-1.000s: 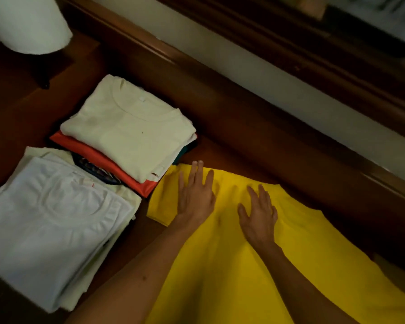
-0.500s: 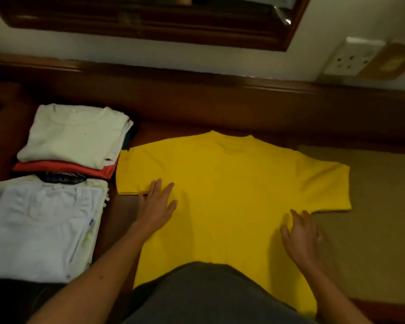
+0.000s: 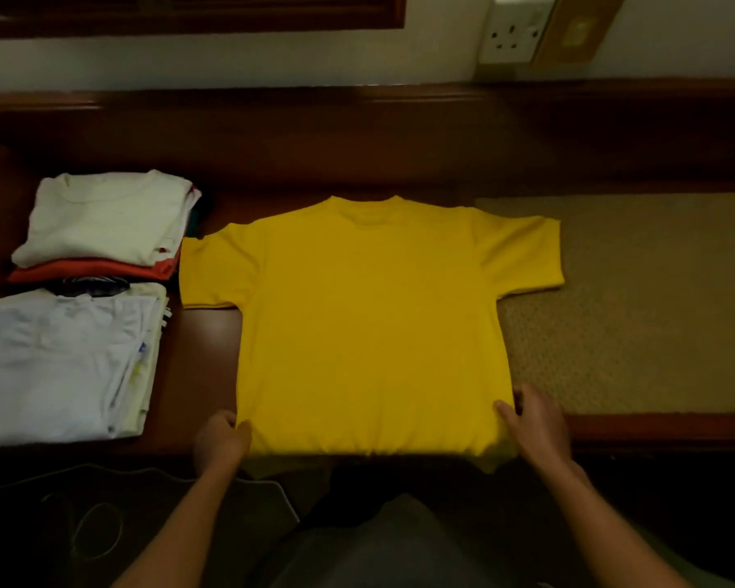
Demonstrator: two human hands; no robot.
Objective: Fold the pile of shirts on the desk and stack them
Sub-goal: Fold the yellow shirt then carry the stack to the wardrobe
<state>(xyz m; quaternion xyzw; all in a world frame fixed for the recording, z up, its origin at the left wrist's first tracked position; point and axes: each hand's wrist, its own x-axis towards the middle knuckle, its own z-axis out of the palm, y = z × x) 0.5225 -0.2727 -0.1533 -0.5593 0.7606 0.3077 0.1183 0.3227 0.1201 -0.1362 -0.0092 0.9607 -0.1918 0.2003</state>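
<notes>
A yellow T-shirt (image 3: 370, 316) lies spread flat on the dark wooden desk (image 3: 204, 367), collar away from me, sleeves out to both sides. Its hem hangs over the desk's near edge. My left hand (image 3: 219, 439) pinches the hem's left corner, thumb on top of the cloth. My right hand (image 3: 535, 422) grips the hem's right corner in the same way. Two stacks of folded shirts sit at the left: a cream-topped stack (image 3: 102, 218) at the back and a white-topped stack (image 3: 60, 367) in front of it.
A tan woven mat (image 3: 637, 299) covers the desk's right part, under the shirt's right sleeve. A raised wooden ledge (image 3: 357, 133) runs along the back below the wall. A wall socket (image 3: 514, 31) sits above it. Thin cables (image 3: 94, 528) lie on the dark area below the desk's left.
Both hands slid from the shirt's upper body out and down to the hem corners, going from flat on the cloth to pinching it. The view swung from the left stacks to centre on the shirt.
</notes>
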